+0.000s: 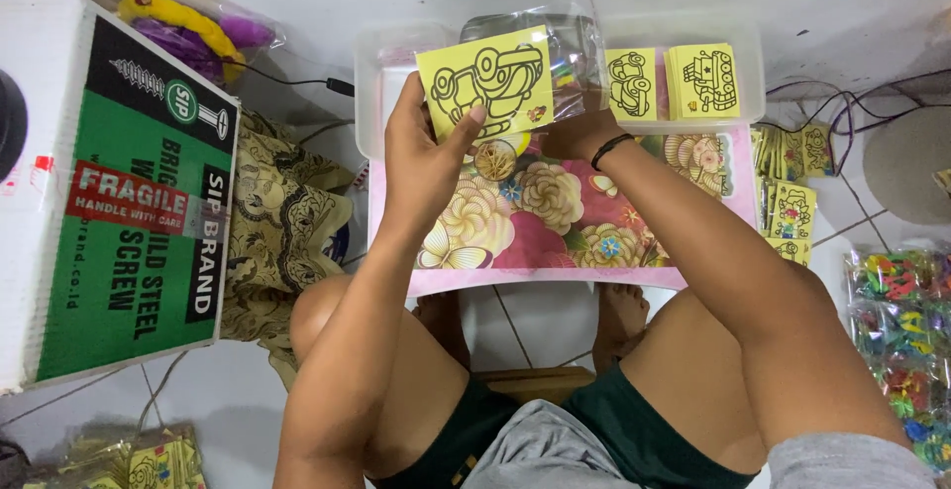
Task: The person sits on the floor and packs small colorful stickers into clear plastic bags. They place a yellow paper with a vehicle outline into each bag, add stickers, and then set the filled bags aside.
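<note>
While the left hand [421,157] pinches a yellow card [487,81] with a black line drawing by its lower edge, thumb on the front and fingers behind, the right hand [575,132] sits behind a clear plastic sleeve [570,53], gripping it from the back; how its fingers close I cannot tell. Card and sleeve overlap, the card's right side lying against the sleeve's mouth, a hold that lines the two up. Both are raised above a small table with a pink floral top [555,221], just in front of a clear plastic tray [733,63] holding more yellow cards [703,80] in short stacks within arm's reach. Further cards [792,207] lie on the floor to the right, a large cardboard box [109,192] stands at the left.
</note>
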